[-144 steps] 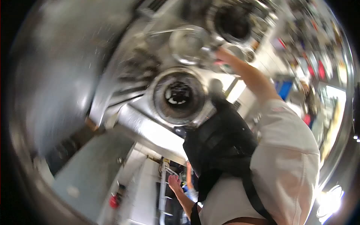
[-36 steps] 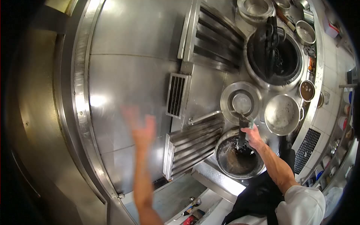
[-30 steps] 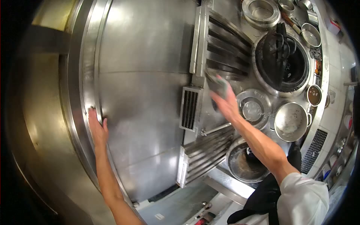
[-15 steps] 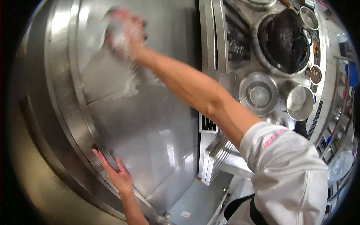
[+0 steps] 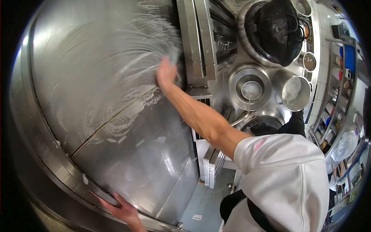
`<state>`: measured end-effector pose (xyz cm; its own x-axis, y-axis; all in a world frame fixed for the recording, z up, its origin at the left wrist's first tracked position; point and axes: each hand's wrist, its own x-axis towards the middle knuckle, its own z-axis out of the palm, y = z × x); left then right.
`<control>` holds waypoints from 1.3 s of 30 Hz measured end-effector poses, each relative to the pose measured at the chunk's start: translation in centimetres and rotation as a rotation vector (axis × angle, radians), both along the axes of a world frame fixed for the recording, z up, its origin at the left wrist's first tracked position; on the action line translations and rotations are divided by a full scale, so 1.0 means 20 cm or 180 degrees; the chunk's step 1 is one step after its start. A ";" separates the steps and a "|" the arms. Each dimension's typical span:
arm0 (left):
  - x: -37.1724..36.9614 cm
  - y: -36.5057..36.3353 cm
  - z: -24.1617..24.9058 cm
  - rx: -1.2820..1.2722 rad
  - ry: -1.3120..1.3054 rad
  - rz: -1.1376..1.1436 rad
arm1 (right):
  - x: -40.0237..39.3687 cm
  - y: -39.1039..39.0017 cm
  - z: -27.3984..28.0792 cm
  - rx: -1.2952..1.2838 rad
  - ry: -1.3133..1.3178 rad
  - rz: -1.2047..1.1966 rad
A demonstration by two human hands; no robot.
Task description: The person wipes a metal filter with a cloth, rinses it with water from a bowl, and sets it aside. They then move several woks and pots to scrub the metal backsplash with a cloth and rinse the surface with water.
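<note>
My right hand [image 5: 167,73], at the end of an outstretched arm, is against the wet stainless-steel panel [image 5: 116,46] near its dark right-hand edge. Motion blurs its fingers; they look closed, and whatever they hold is hidden. White suds [image 5: 133,112] streak the panel in arcs around this hand and pool along a seam. At the lower left, my left hand [image 5: 125,210] rests on the raised steel rim [image 5: 71,170], thumb and fingers spread to either side of it and stretched out.
A stove to the right holds a large black wok [image 5: 276,31], a steel basin [image 5: 250,89] and a pot [image 5: 291,91] with whitish contents. Grooved steel filter panels [image 5: 197,38] stand beside the panel. Shelves [image 5: 340,100] with many containers line the far right.
My right hand has swept from the panel's upper left towards its right edge, and sudsy arcs now cover more of it. The view has shifted; my left hand stays on the rim.
</note>
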<state>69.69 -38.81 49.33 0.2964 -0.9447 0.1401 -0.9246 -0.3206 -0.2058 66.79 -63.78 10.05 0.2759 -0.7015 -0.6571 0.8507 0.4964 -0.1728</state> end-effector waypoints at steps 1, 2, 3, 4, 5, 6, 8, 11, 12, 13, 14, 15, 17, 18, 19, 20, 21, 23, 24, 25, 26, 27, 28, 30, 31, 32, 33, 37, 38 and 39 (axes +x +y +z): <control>-0.05 -0.12 0.01 -0.0078 0.0019 -0.0174 | -0.05 0.12 0.01 0.0210 0.1876 0.0639; -0.05 -0.15 0.03 0.0087 -0.0401 0.0027 | -0.02 0.26 0.07 0.0132 0.2399 0.0740; -0.02 -0.14 0.01 0.0057 -0.0308 0.0025 | 0.03 0.37 0.28 -0.0584 0.2718 0.0366; 0.04 -0.11 0.01 0.0049 -0.0348 0.0066 | 0.02 0.44 0.53 -0.1375 0.2884 0.0108; 0.04 -0.09 0.04 0.0052 -0.0457 0.0128 | 0.01 0.47 0.79 -0.2103 0.2829 -0.0024; -0.01 -0.15 0.04 0.0113 -0.0479 0.0005 | -0.06 0.36 0.92 -0.2722 0.2675 -0.0187; -0.04 -0.19 0.05 0.0071 -0.0352 -0.0034 | -0.10 0.15 0.97 -0.3145 0.2808 -0.0520; -0.01 -0.14 0.04 0.0026 -0.0126 0.0338 | -0.02 0.00 0.33 -0.1085 0.2485 -0.0017; -0.02 -0.13 0.02 -0.0045 -0.0180 0.0429 | -0.05 0.04 0.10 0.0051 0.1768 0.0800; -0.03 -0.12 0.02 -0.0100 -0.0215 0.0473 | -0.09 0.08 -0.13 0.0999 0.1158 0.1414; -0.03 -0.12 0.04 -0.0103 -0.0206 0.0450 | 0.13 0.24 -0.42 0.1326 0.1541 0.1272; -0.01 -0.12 0.04 -0.0028 -0.0114 0.0296 | 0.08 0.15 -0.36 0.1738 0.1467 0.1218; -0.01 -0.15 0.06 0.0086 -0.0075 0.0122 | -0.10 -0.13 -0.13 0.1565 0.1303 0.0945; -0.05 -0.18 0.07 0.0192 -0.0130 0.0100 | -0.06 -0.30 -0.24 0.0820 0.1724 0.0885; -0.07 -0.20 0.06 0.0258 -0.0208 0.0103 | -0.14 -0.47 -0.06 0.0204 0.2461 0.0452; -0.10 -0.21 0.04 0.0247 -0.0302 0.0151 | -0.15 -0.62 0.10 -0.0133 0.2771 0.0006; -0.11 -0.21 0.02 0.0142 -0.0368 0.0236 | -0.15 -0.67 0.26 -0.0681 0.2831 -0.0583; -0.11 -0.24 0.03 0.0106 -0.0289 0.0147 | -0.09 -0.41 0.58 -0.2803 0.3279 -0.0732; -0.10 -0.24 0.02 0.0066 -0.0198 0.0067 | -0.09 -0.17 0.79 -0.3255 0.3421 -0.1012; -0.10 -0.24 0.02 0.0028 -0.0108 -0.0013 | -0.10 0.02 0.81 -0.3314 0.3409 -0.1015; -0.06 -0.24 0.02 0.0085 -0.0389 -0.0432 | -0.07 0.20 0.72 -0.4248 0.3145 -0.0770; -0.14 -0.23 0.04 0.0068 0.0058 0.0007 | -0.06 0.37 0.61 -0.5134 0.2850 -0.0473; -0.21 -0.23 0.06 0.0005 0.0463 0.0460 | -0.12 0.48 0.59 -0.5934 0.2480 -0.0150; -0.14 0.04 0.06 0.0083 0.0636 0.0212 | -0.31 0.28 0.39 -0.5372 0.2901 0.0452; -0.06 0.21 0.02 -0.0021 0.0750 -0.0026 | -0.26 0.14 0.42 -0.4241 0.3122 0.0256; -0.02 0.22 -0.03 -0.0085 0.0742 -0.0077 | -0.17 0.00 0.49 -0.3050 0.3252 0.0032; 0.00 0.28 -0.05 -0.0071 0.0491 -0.0167 | -0.16 -0.16 0.65 -0.2667 0.3204 -0.0192; -0.03 0.26 0.02 0.0043 0.0000 -0.0343 | -0.15 -0.01 1.10 -0.3330 0.3571 -0.0583; -0.03 0.27 0.02 -0.0091 0.0285 -0.0052 | -0.19 0.15 1.03 -0.4529 0.3117 -0.0457; -0.03 0.26 0.02 -0.0067 0.0274 -0.0057 | -0.20 0.23 1.01 -0.5632 0.2522 -0.0333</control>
<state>69.01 -33.53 49.79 0.2914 -0.9471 0.1346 -0.9442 -0.3073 -0.1186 62.73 -59.18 30.32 0.2384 -0.5971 0.7659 0.3506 -0.6826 -0.6412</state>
